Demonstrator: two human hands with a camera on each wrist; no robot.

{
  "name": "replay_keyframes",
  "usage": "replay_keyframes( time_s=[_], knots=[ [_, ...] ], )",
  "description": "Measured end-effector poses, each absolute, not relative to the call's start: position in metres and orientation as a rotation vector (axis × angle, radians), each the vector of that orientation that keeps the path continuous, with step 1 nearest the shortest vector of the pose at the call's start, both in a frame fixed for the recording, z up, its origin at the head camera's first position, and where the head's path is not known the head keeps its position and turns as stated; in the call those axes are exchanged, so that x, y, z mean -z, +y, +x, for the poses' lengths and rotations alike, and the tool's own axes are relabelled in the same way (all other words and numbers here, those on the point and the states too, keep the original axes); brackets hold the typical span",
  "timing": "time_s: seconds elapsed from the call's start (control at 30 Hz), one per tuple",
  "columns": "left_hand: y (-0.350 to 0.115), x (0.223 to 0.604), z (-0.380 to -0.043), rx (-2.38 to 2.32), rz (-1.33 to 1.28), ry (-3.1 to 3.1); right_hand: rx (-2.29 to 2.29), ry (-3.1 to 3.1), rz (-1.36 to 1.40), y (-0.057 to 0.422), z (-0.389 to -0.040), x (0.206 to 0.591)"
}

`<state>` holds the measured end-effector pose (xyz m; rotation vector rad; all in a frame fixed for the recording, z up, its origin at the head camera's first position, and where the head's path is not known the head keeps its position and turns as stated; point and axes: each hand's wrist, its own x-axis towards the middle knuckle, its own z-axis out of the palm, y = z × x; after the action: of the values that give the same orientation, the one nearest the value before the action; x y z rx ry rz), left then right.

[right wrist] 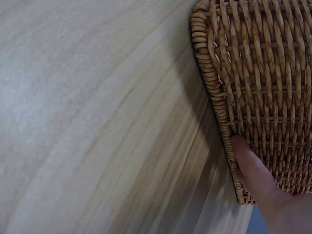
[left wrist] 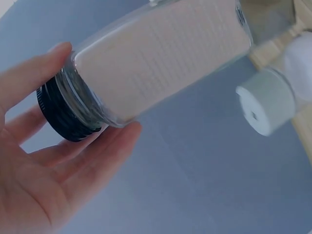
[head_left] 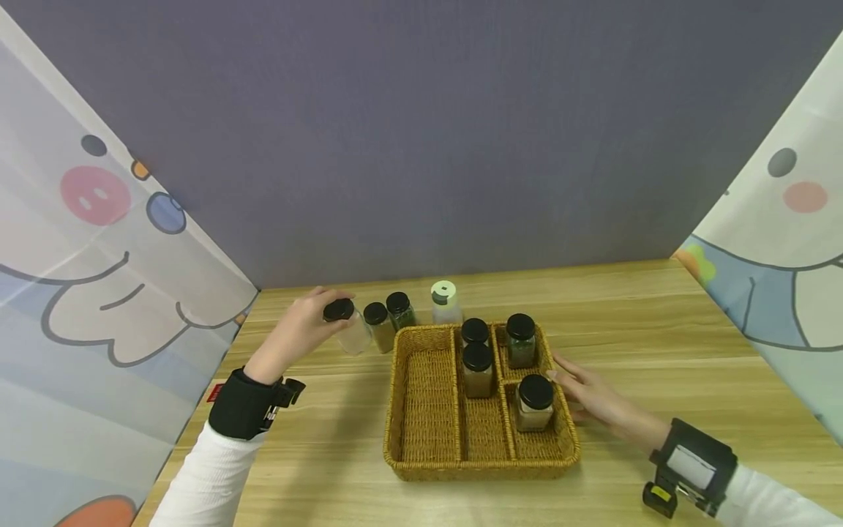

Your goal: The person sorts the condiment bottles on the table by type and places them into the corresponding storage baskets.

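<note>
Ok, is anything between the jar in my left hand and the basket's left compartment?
Yes: the basket's left wall is in between. Two other black-lidded jars also stand just right of the held jar, by the basket's far-left corner.

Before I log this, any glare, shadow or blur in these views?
Head view: a soft shadow darkens the wooden table left of the wicker basket; left wrist: bluish cast, markings on the black-lidded glass jar too faint to read; right wrist: pale glare at the frame's left edge, shadow beside the basket.
</note>
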<state>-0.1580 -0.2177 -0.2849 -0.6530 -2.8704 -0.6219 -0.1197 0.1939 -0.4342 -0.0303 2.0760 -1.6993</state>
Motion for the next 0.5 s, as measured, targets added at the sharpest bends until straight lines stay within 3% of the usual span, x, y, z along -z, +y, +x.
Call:
replay_keyframes(
  time_s=[0.5],
  knots=[
    [-0.189,0.283,-0.151,0.697,-0.815,-2.836,1.649,2.105,-0.01,0.194,-0.119,0.432]
  ],
)
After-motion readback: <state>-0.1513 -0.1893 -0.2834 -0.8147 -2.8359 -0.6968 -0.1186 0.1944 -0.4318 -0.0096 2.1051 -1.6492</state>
